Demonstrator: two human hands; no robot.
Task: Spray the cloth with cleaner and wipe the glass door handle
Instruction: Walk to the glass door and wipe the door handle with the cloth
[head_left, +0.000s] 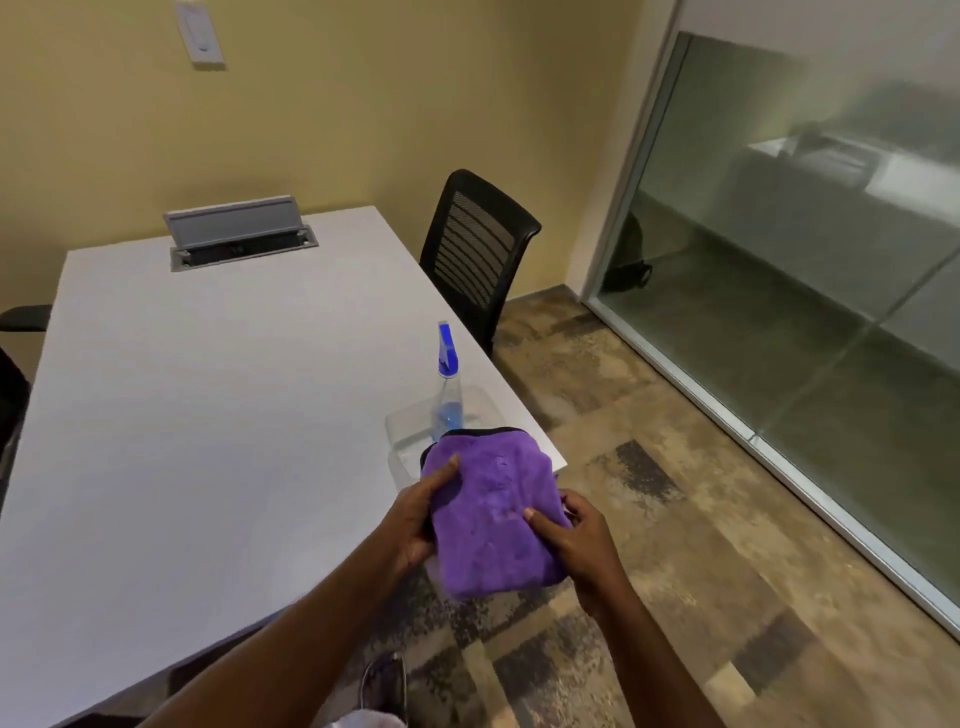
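A folded purple cloth (493, 512) with a dark edge is held up in front of me, just off the near right corner of the white table (208, 389). My left hand (421, 514) grips its left side, thumb on top. My right hand (571, 540) grips its right side. Behind the cloth a clear spray bottle (449, 395) with a blue trigger head and blue liquid stands upright in a clear plastic tray (410, 421) on the table. No door handle is in view.
A black mesh-back chair (478, 249) stands at the table's far right side. A frosted glass wall (805, 260) in a metal frame runs along the right. An open cable box (239, 234) sits at the table's far end. Patterned carpet covers the floor.
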